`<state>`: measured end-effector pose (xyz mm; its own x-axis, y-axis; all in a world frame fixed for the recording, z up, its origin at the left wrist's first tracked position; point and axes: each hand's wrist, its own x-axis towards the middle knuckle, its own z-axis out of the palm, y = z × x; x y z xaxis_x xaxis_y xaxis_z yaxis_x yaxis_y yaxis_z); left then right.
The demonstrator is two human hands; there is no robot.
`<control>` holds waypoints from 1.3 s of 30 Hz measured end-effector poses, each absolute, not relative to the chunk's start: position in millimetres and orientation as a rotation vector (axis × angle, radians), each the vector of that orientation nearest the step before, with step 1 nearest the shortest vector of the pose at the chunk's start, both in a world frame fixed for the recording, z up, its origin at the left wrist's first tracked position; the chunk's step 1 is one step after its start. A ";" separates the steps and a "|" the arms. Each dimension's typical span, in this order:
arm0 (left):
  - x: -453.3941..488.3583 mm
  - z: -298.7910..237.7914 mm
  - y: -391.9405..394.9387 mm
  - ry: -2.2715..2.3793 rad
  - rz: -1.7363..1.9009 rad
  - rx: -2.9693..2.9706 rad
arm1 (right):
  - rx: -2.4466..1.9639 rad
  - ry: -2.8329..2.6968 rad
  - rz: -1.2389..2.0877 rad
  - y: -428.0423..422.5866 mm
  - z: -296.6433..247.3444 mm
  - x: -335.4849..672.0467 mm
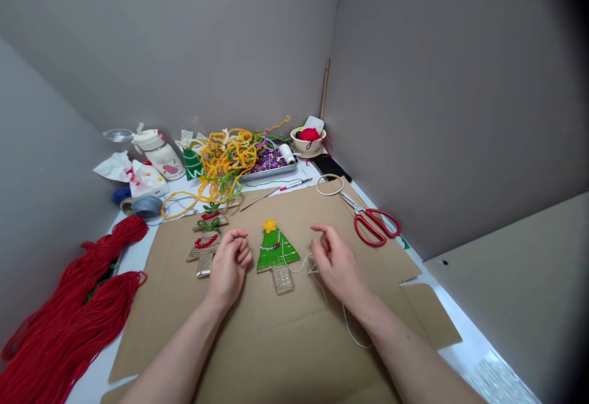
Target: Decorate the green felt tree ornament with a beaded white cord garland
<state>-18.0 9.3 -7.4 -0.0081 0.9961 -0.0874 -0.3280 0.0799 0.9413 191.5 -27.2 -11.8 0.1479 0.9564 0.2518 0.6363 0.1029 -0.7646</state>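
A small green paper tree (277, 252) with a yellow flower on top and a twine-wrapped trunk lies on the brown cardboard sheet (285, 336). My left hand (229, 264) rests just left of it, fingers curled loosely with nothing seen in them. My right hand (335, 261) hovers just right of it, fingers partly bent and apart, above a thin white string (322, 287) that runs from the tree under my wrist. A second tree wrapped in twine, with red beads (207, 243), lies left of my left hand.
Red scissors (373, 224) lie at the right of the cardboard. A tangle of yellow pipe cleaners (227, 158), a metal tray of beads (269, 167), a bowl (307, 140) and a pen (294, 184) sit at the back. A red yarn bundle (78, 306) lies at the left. Grey walls enclose the table.
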 end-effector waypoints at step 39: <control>-24.9 -17.9 15.5 0.564 1.001 0.368 | -1.391 -1.605 0.872 7.8 -13.6 187.3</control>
<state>-24.9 15.5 -17.9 0.4162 0.8669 -0.2742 -0.6832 0.4972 0.5349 187.3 7.8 -13.6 -0.0528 0.9886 0.1409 0.4203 0.1500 -0.8949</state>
